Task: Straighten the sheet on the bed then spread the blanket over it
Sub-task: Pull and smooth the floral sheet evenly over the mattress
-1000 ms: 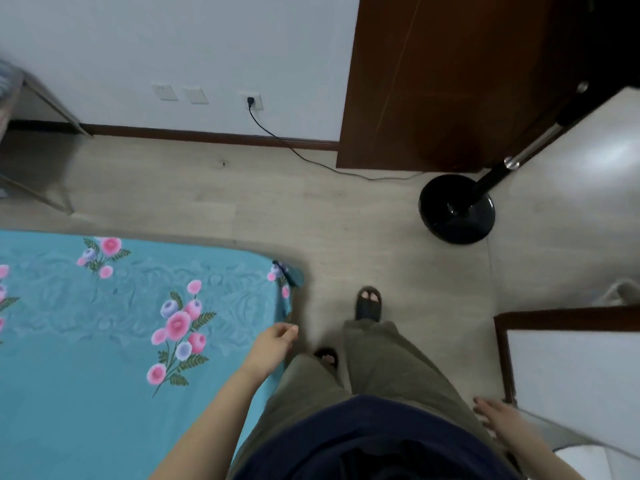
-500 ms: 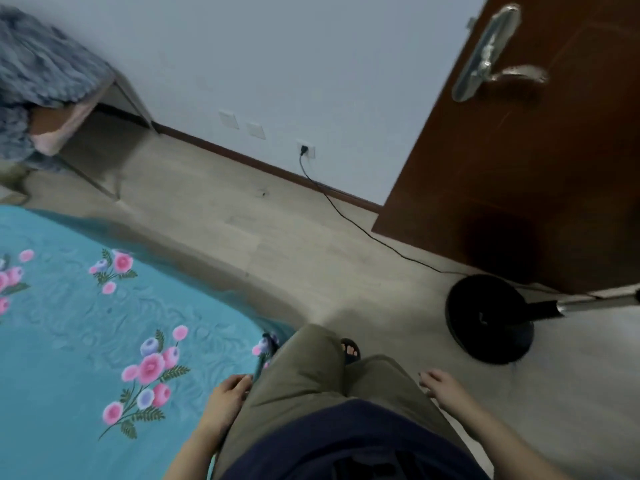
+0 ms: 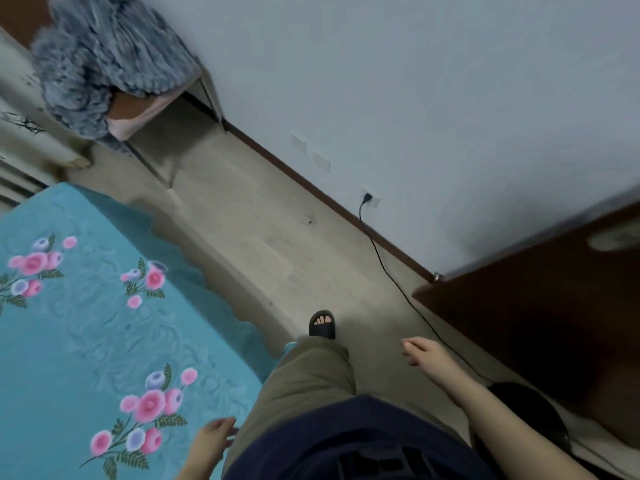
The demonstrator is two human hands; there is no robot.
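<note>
While the left hand [image 3: 211, 441] and right hand [image 3: 427, 353] hang loose and empty, the blanket [image 3: 104, 57] sits heaped on a chair [image 3: 138, 116].
Sheet [image 3: 86, 323] lies flat on the bed [image 3: 194, 261]; dragging the blanket across could rumple it.

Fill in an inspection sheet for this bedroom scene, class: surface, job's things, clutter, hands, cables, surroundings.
Surface: bed, its top covered by the teal floral sheet, flat where visible.
Job's things: grey fluffy blanket heaped on a chair, not yet spread.
Clutter: nothing seen.
Grippers: left hand open at the sheet's edge; right hand open above the floor; both empty.
Cables: black cable runs from a wall socket across the floor.
Surroundings: white wall, brown door, black round base behind the right arm.
</note>
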